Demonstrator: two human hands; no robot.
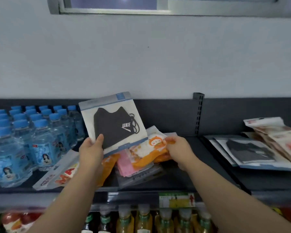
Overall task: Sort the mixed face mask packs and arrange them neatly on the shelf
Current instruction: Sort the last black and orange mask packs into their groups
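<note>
Black mask pack (115,122): we are holding it up, tilted, its lower left corner between thumb and fingers.
Left hand (91,152): we are gripping that pack, thumb on its front.
Right hand (178,148): we are pinching the orange pack (151,148) with curled fingers.
Mixed pile (138,175): lying on the shelf (200,175) under both hands' fingers.
Water bottles (23,135): standing left of the left fingers.

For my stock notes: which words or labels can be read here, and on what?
"UKE": on the black mask pack in the left hand.
"MA": orange letters on the flat pack, rest hidden.
Labels on the water bottles, the shelf price tag: too blurred.
</note>
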